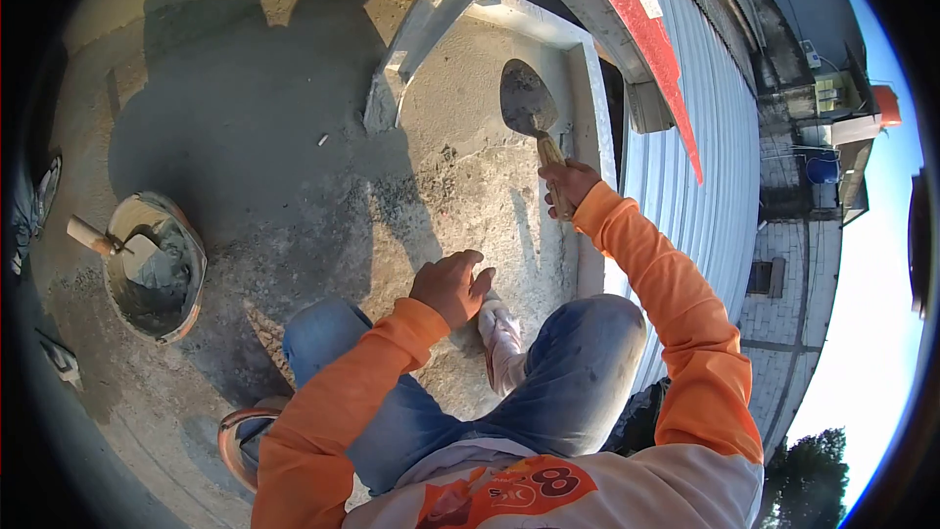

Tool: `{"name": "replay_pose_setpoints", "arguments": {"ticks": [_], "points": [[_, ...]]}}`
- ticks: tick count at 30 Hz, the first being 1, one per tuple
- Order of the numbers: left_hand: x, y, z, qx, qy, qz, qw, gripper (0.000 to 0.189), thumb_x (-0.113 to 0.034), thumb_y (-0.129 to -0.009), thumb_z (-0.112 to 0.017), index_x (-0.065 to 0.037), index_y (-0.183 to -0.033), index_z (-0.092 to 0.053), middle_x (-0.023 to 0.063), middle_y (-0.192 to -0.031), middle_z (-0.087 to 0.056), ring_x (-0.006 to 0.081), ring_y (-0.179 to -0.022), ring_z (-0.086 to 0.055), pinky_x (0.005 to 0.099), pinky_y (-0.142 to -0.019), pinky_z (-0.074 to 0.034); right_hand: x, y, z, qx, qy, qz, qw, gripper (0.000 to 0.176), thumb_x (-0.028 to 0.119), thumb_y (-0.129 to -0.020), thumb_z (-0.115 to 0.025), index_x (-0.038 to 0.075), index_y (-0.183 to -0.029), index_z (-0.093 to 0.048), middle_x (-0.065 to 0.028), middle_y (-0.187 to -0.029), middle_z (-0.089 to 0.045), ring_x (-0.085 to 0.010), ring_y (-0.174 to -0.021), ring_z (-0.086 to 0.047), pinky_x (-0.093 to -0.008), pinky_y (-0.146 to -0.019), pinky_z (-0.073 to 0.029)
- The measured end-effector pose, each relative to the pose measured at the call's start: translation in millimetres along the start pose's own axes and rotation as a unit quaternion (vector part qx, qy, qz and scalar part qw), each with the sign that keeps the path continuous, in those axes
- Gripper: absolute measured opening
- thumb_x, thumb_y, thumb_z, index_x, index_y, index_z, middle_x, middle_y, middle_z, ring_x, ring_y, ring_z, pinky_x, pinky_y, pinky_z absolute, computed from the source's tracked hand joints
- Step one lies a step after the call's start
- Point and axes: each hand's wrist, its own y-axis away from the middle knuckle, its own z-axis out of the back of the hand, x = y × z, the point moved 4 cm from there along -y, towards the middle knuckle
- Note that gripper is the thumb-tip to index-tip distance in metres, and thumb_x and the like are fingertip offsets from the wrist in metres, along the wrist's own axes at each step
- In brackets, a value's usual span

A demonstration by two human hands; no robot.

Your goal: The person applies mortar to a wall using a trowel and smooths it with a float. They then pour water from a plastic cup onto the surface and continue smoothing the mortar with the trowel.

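Observation:
My right hand [566, 184] grips the wooden handle of a pointed trowel [527, 100], whose grey blade is raised against the plastered wall surface [470, 167]. My left hand [450, 286] hangs with fingers loosely curled over the wall near my knee and holds nothing. Both arms wear orange sleeves. My jeans-clad knees and a light shoe [501, 338] show below the hands.
A bucket of wet grey mortar [157, 269] with a wooden-handled tool in it stands on the concrete ground at the left. A metal frame [431, 20] leans above the wall. Corrugated metal sheeting [700, 186] runs along the right. An orange ring [235, 436] lies by my foot.

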Motion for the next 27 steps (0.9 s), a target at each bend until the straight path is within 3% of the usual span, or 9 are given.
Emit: {"name": "replay_pose_setpoints", "arguments": {"ticks": [2,6,10,15,17,18,21,23,27], "points": [[10,2,-20,0.151,-0.042,0.044,0.987,0.032,-0.032,-0.089,-0.054,-0.004,-0.104,-0.058,0.0147,-0.080,-0.065,0.0335,-0.075,-0.063,0.0426,-0.069,-0.049,-2,-53,35,0.006,0.031,-0.010,0.999,0.022,0.019,-0.083,-0.062,0.003,-0.095,-0.051,-0.0082,-0.074,-0.052,-0.0198,-0.056,-0.054,-0.0357,-0.045,-0.048],[20,27,-61,0.390,-0.116,-0.001,0.913,0.036,-0.037,-0.088,-0.052,-0.006,-0.106,-0.058,0.0118,-0.098,-0.064,0.0280,-0.093,-0.062,0.0442,-0.084,-0.041,-36,-143,75,-0.012,0.055,-0.034,0.998,0.020,0.020,-0.085,-0.057,0.001,-0.090,-0.051,-0.0095,-0.068,-0.054,-0.0198,-0.052,-0.053,-0.0335,-0.045,-0.046],[7,68,-41,0.418,-0.149,-0.014,0.896,0.029,-0.027,-0.083,-0.054,-0.007,-0.102,-0.062,0.0113,-0.091,-0.065,0.0238,-0.087,-0.062,0.0445,-0.087,-0.037,-64,-211,98,0.012,0.047,-0.040,0.998,0.021,0.016,-0.083,-0.055,-0.003,-0.091,-0.053,-0.0117,-0.069,-0.056,-0.0210,-0.054,-0.056,-0.0346,-0.043,-0.047],[-32,69,7,0.251,-0.122,-0.012,0.960,0.035,-0.026,-0.077,-0.061,-0.001,-0.103,-0.060,0.0119,-0.085,-0.062,0.0240,-0.085,-0.060,0.0456,-0.080,-0.043,-43,-273,95,-0.053,-0.073,0.008,0.996,0.025,0.019,-0.087,-0.048,-0.003,-0.099,-0.050,-0.0133,-0.069,-0.055,-0.0227,-0.052,-0.053,-0.0336,-0.045,-0.048],[-33,63,25,0.224,0.024,0.076,0.971,0.062,-0.022,-0.073,-0.069,0.001,-0.126,-0.047,0.0189,-0.122,-0.054,0.0333,-0.109,-0.051,0.0438,-0.096,-0.038,-36,-311,97,-0.058,-0.136,0.056,0.987,0.027,0.017,-0.084,-0.052,0.000,-0.105,-0.047,-0.0147,-0.075,-0.056,-0.0243,-0.059,-0.058,-0.0345,-0.048,-0.048],[-28,62,30,0.221,0.024,0.087,0.971,0.062,-0.022,-0.073,-0.069,0.001,-0.126,-0.047,0.0189,-0.122,-0.054,0.0333,-0.109,-0.051,0.0438,-0.096,-0.038,-30,-332,98,-0.029,-0.124,0.073,0.989,0.027,0.017,-0.084,-0.052,-0.001,-0.105,-0.047,-0.0149,-0.074,-0.057,-0.0239,-0.057,-0.057,-0.0350,-0.048,-0.049],[9,76,36,0.064,0.057,0.243,0.966,0.047,-0.017,-0.078,-0.064,0.003,-0.119,-0.053,0.0230,-0.108,-0.059,0.0381,-0.092,-0.059,0.0439,-0.081,-0.047,-14,-373,96,0.002,-0.111,0.107,0.988,0.027,0.016,-0.084,-0.050,-0.001,-0.105,-0.047,-0.0146,-0.071,-0.057,-0.0237,-0.056,-0.056,-0.0335,-0.047,-0.048],[24,91,27,0.066,-0.001,0.283,0.957,0.046,-0.019,-0.080,-0.063,0.003,-0.119,-0.053,0.0228,-0.108,-0.060,0.0384,-0.092,-0.059,0.0440,-0.081,-0.048,1,-381,92,-0.063,-0.127,0.121,0.982,0.028,0.016,-0.084,-0.049,-0.001,-0.106,-0.047,-0.0147,-0.069,-0.056,-0.0233,-0.055,-0.056,-0.0315,-0.046,-0.048],[21,99,9,0.073,-0.072,0.345,0.933,0.044,-0.024,-0.085,-0.061,0.001,-0.120,-0.053,0.0216,-0.110,-0.060,0.0387,-0.095,-0.059,0.0443,-0.081,-0.048,6,-420,103,-0.068,-0.159,0.125,0.977,0.028,0.015,-0.084,-0.050,-0.001,-0.107,-0.047,-0.0155,-0.072,-0.057,-0.0232,-0.056,-0.056,-0.0304,-0.045,-0.047]]}}
